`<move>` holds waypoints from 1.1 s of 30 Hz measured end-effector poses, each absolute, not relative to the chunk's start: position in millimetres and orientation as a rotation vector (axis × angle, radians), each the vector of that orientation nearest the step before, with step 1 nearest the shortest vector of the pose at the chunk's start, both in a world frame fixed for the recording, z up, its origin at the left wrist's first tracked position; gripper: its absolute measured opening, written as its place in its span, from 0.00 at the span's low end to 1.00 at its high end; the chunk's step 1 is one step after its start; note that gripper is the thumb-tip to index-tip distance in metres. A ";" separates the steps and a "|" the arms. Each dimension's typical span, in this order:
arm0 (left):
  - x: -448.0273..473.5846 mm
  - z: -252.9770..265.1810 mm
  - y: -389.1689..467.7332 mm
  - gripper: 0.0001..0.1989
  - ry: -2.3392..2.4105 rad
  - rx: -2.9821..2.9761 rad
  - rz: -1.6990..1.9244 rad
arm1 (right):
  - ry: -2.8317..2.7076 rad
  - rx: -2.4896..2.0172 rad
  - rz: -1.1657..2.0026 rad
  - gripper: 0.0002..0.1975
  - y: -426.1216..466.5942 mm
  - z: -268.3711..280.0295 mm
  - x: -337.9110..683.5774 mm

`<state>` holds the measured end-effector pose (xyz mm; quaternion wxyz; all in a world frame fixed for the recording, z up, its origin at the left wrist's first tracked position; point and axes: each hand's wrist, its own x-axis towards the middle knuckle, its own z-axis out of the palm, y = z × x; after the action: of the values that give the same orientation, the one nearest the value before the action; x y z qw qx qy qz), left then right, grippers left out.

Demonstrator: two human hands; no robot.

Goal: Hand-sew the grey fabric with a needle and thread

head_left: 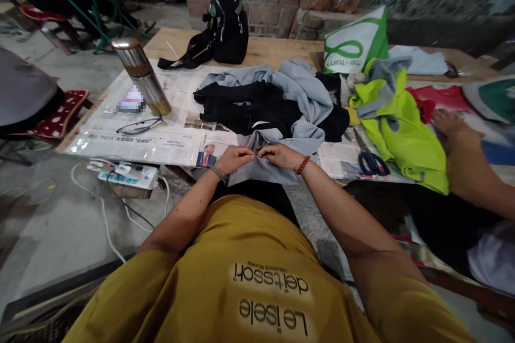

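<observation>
At the table's near edge, my left hand (236,159) is closed in a pinch on a piece of thin grey cloth (263,172), which hangs over the edge towards my lap. Facing it, my right hand (281,156) is pinched too, its fingertips almost touching the left ones. Whatever sits between the right fingertips is too small to make out. Just beyond both hands lies a heap of clothing, with a black garment (257,104) on top of a light grey garment (314,96).
Scissors (372,161) and a neon yellow garment (402,118) lie to the right, near another person's arm (462,150). A steel flask (142,77) and glasses (139,126) stand left on newspaper. Behind are a black bag (229,27) and a green-white bag (354,45). A power strip (129,174) hangs below left.
</observation>
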<state>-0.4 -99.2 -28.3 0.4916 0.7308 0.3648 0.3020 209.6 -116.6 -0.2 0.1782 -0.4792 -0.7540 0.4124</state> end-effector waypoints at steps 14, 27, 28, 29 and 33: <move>-2.0 -25.4 -99.8 0.15 0.861 1.783 0.716 | -2.087 -1.283 1.107 0.14 -115.2 -3.6 206.4; 0.4 -28.9 -99.2 0.15 0.897 1.793 0.756 | -2.109 -1.245 1.061 0.10 -118.5 0.6 199.6; 0.4 -29.0 -99.0 0.15 0.904 1.784 0.761 | -2.098 -1.248 1.073 0.10 -118.5 0.5 198.6; 0.4 -28.9 -98.9 0.15 0.910 1.775 0.765 | -2.068 -1.254 1.095 0.09 -118.4 -0.2 197.7; 0.7 -27.2 -99.5 0.14 0.909 1.772 0.761 | -1.748 -1.260 1.283 0.07 -116.5 -5.8 195.9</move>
<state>0.7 -99.5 -27.2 0.4836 0.7275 0.3733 0.3124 195.9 -116.5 -5.8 0.3114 -0.4776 -0.6623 0.4861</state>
